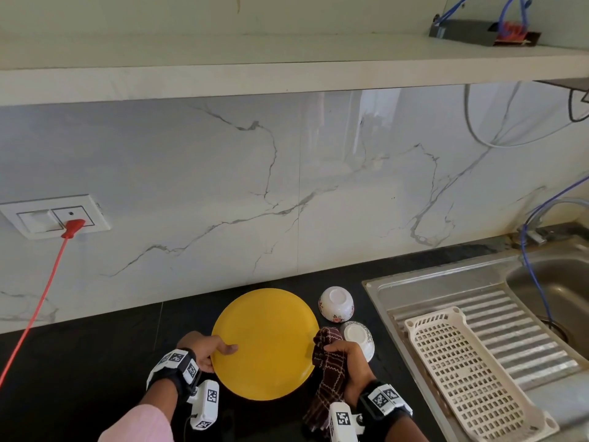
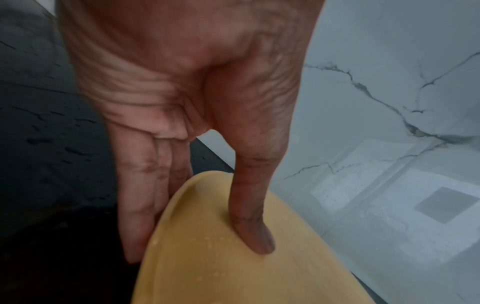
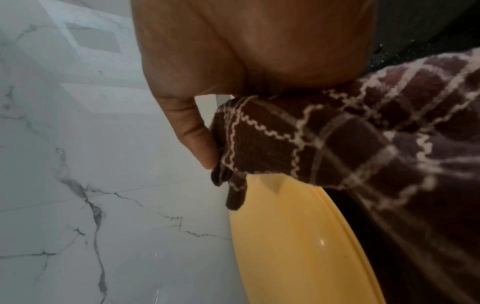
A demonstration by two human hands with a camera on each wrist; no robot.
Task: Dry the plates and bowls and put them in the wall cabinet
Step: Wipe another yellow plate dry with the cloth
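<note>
Yellow plate (image 1: 266,342): round, plain, held above the black countertop (image 1: 79,362) in front of the marble-patterned backsplash (image 1: 223,186), gripped at both sides. Left hand (image 1: 204,350): grasps the plate's left rim, thumb (image 2: 255,207) pressed on the upper face and fingers (image 2: 140,197) underneath; water droplets show on the plate near the thumb in the left wrist view. Right hand (image 1: 345,357): clenched around a brown checked cloth (image 1: 325,371) with pale wavy lines, which meets the plate's right rim (the cloth's loose end hangs down below the hand); the right wrist view shows the thumb (image 3: 192,131) against the bunched cloth, a corner of it lapping over the plate's edge. Two white bowls, both upside down on the countertop just right of the plate: a floral bowl (image 1: 336,304) nearer the wall, a second bowl (image 1: 358,338) partly hidden behind the right hand. Steel sink (image 1: 478,282) to the right, with a white perforated plastic tray (image 1: 471,371) lying on its ribbed drainboard. Wall socket (image 1: 54,216) at left with a red plug (image 1: 73,227) and cord. A white shelf (image 1: 255,68) runs overhead.
</note>
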